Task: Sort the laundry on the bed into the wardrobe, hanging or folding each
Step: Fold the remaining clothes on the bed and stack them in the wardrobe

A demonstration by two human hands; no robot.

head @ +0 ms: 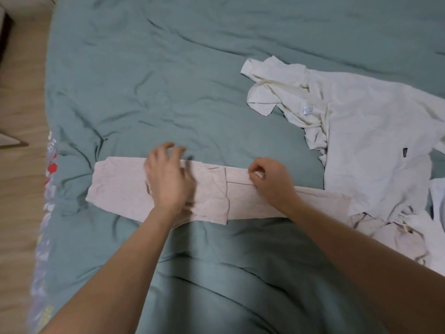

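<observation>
**Head view: both hands on a folded beige garment, bed**

Head view, looking down on a bed [168,80] covered in a wrinkled teal-green sheet. A beige garment [120,189] lies across the near middle of the bed as a long, narrow band, running left to right. Its cloth is soft, pale and faintly speckled, lightly creased. A folded-over layer ends in a straight vertical edge about midway along the band; the right part runs flat beyond it and its end passes under the white pile.

Left hand [168,182]: laid over the left half of the band, palm down, blurred. Fingers [168,148] loosely spread and slightly bent, reaching past the far edge of the cloth onto the sheet. They hold nothing that I can make out; released.

Right hand [272,182]: at the far edge of the band, just right of the fold line. Its fingers are curled, thumb and fingertips pinching the cloth's upper edge.

To the right, a heap of white clothes [373,141], crumpled, soft knit, with one sleeve twisted out toward the middle of the bed. A small white label [309,109] sits on the heap; its print is too small to read. A small dark tag [405,151] lies lower on it, also unreadable.

Along the bed's left edge hangs a printed border [51,169] with red and pale shapes, blurred. Beyond it, a light wooden floor [21,92].
</observation>
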